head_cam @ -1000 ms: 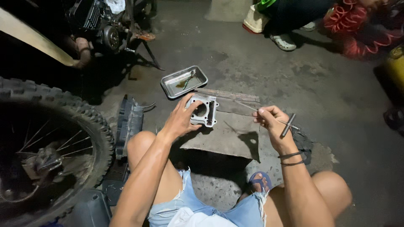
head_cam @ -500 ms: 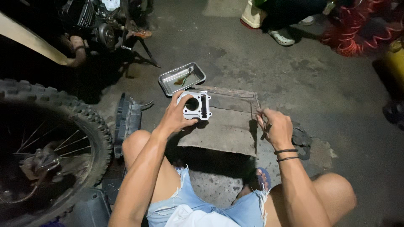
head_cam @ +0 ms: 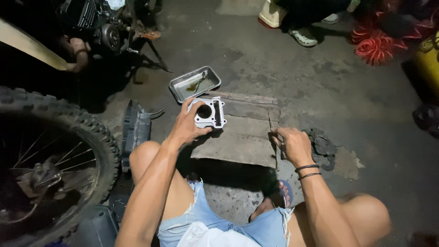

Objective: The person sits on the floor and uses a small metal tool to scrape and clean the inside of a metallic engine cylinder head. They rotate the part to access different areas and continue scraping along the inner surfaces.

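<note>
While the left hand (head_cam: 186, 129) grips a grey engine cylinder (head_cam: 209, 113) beside a metal tray (head_cam: 176, 88), the right hand (head_cam: 293, 144) clasps a thin tool (head_cam: 270, 123).

Engine cylinder (head_cam: 209, 113) on slab (head_cam: 242, 142), tray (head_cam: 195, 84) behind, wheel (head_cam: 50, 160) left.

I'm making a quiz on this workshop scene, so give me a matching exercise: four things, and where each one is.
Things:
1. engine cylinder
2. metal tray
3. knobby tyre
4. red hose coil

Places:
A. far right, top of the view
B. under the left hand
C. on the floor just beyond the cylinder
D. at the left edge

Pairs: 1-B, 2-C, 3-D, 4-A
</note>
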